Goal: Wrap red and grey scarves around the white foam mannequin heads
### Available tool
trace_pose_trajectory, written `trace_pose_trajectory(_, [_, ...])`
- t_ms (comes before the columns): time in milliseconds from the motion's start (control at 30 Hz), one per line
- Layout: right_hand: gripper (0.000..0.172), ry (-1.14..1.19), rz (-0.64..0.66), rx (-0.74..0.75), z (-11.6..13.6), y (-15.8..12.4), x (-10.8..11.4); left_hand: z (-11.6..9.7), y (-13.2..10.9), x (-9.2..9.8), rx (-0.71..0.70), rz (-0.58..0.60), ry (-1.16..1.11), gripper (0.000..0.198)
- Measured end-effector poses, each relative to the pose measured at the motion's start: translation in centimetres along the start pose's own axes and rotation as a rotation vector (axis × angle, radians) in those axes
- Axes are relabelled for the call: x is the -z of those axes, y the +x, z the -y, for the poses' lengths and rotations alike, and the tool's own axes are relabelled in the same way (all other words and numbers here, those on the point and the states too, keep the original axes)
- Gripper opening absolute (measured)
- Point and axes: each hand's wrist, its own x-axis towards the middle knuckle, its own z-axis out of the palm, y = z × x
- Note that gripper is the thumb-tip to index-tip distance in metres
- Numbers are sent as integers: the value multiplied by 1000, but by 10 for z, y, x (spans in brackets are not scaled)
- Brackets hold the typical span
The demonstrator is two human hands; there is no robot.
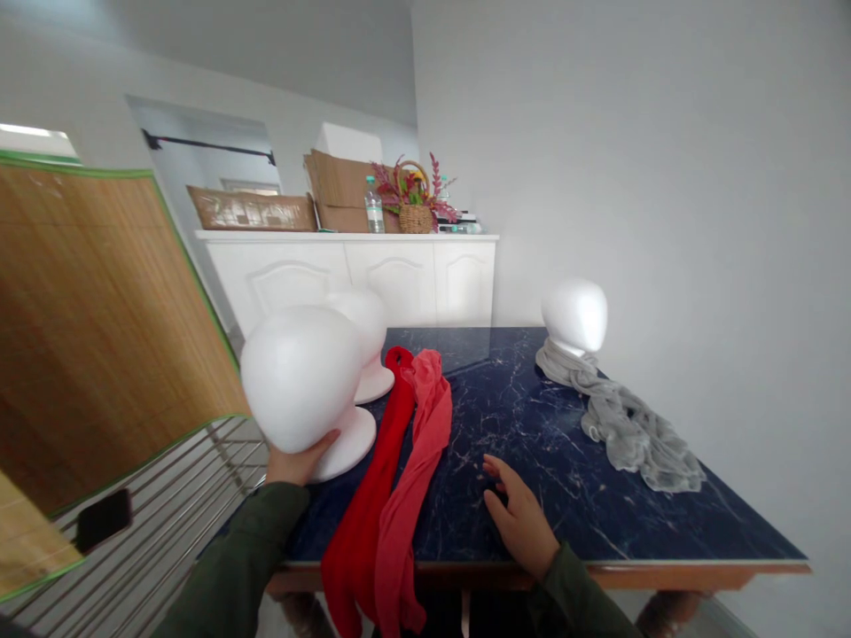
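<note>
My left hand is wrapped round the neck of the nearest white mannequin head, at the table's left side. A second white head stands just behind it. To their right, a bright red scarf and a coral scarf lie side by side, their lower ends hanging over the front edge. My right hand is above the table near that edge, fingers apart and holding nothing. At the far right, a third white head has a grey scarf round its base, trailing toward the right.
The blue marbled table has a wooden edge. Behind it, a white cabinet bears cardboard boxes, a bottle and a flower basket. At left are a metal rack, a phone and a bamboo mat.
</note>
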Motion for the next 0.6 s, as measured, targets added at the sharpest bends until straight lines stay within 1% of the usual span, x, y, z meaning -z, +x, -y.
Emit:
trace_pose_trajectory(67, [46, -7, 6, 1, 0, 0, 0, 0, 2, -1, 58, -14, -52, 83])
trace_pose_trajectory(133, [46, -12, 11, 0, -1, 0, 0, -3, 3, -1, 87, 0, -38, 80])
trace_pose_trajectory(267, [45, -23, 12, 4, 0, -1, 0, -10, 4, 0, 89, 27, -29, 72])
trace_pose_trajectory(367, [46, -32, 14, 11, 1, -1, 0, -13, 3, 1, 95, 9, -55, 73])
trace_pose_trajectory(467, [46, -38, 19, 14, 1, -1, 0, -10, 2, 1, 102, 2, -71, 75])
trace_pose_trajectory(600, [45, -37, 36, 9, -1, -1, -1, 2, 5, 0, 82, -10, -46, 74])
